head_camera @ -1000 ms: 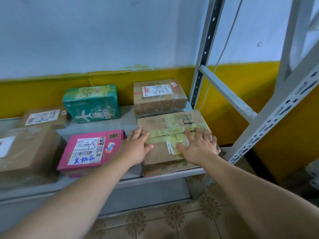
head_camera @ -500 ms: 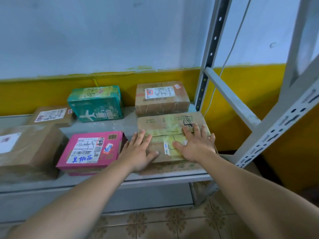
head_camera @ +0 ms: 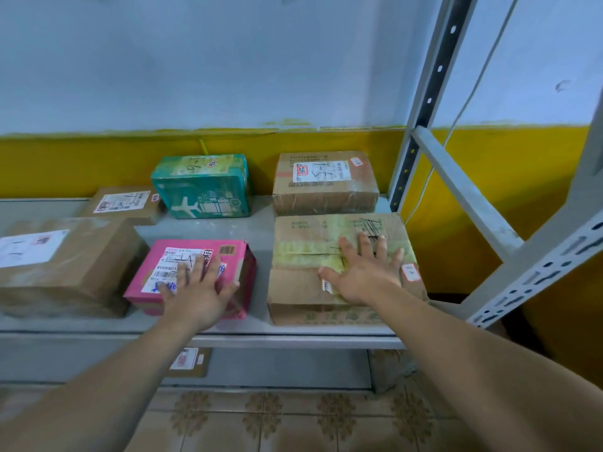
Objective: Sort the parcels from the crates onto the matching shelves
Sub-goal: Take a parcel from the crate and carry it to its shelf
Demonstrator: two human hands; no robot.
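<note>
A brown cardboard parcel with yellow tape (head_camera: 310, 252) lies at the front right of the grey metal shelf (head_camera: 261, 331). My right hand (head_camera: 365, 272) rests flat on top of it, fingers spread. A pink parcel with a white label (head_camera: 228, 256) lies to its left. My left hand (head_camera: 199, 291) lies flat on the pink parcel's near end, fingers apart, covering part of the label. Neither hand grips anything.
Behind stand a teal parcel (head_camera: 202, 187) and a taped brown parcel (head_camera: 326, 184). At the left are a large brown box (head_camera: 65, 265) and a small flat one (head_camera: 124, 203). A grey slotted upright (head_camera: 424, 102) and slanted brace (head_camera: 463, 187) bound the shelf's right end. Another parcel (head_camera: 189, 362) lies below.
My left hand has slid off the taped brown parcel leftward onto the pink parcel. My right hand stays on the brown parcel, which now lies further back on the shelf.
</note>
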